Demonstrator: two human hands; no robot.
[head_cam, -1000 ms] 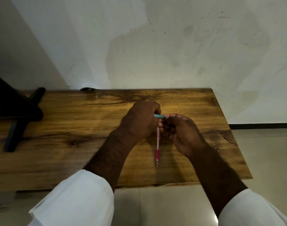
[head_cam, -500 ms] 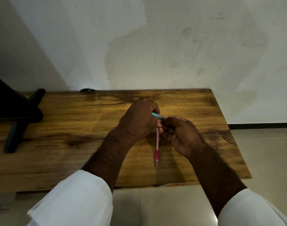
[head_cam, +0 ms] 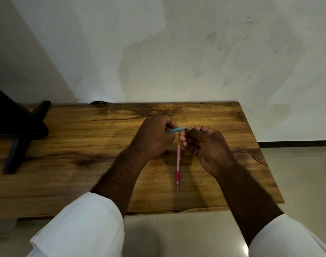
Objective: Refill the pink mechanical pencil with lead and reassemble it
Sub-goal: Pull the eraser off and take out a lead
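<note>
A blue lead tube (head_cam: 175,130) over the table (head_cam: 84,145)
The left hand (head_cam: 154,138) grips it, right hand (head_cam: 204,143) pinches its end; pink pencil (head_cam: 178,164) lies between the wrists

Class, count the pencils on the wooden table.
1. The pink mechanical pencil lies flat on the table, just nearer than the left hand and right hand, tip toward the person. They could hide small parts.

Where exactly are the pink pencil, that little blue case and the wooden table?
pink pencil (head_cam: 178,160): head view, mid barrel, above the darker grip.
blue case (head_cam: 176,130): head view, middle of its visible stretch.
wooden table (head_cam: 84,138): head view, bare top, left part.
</note>
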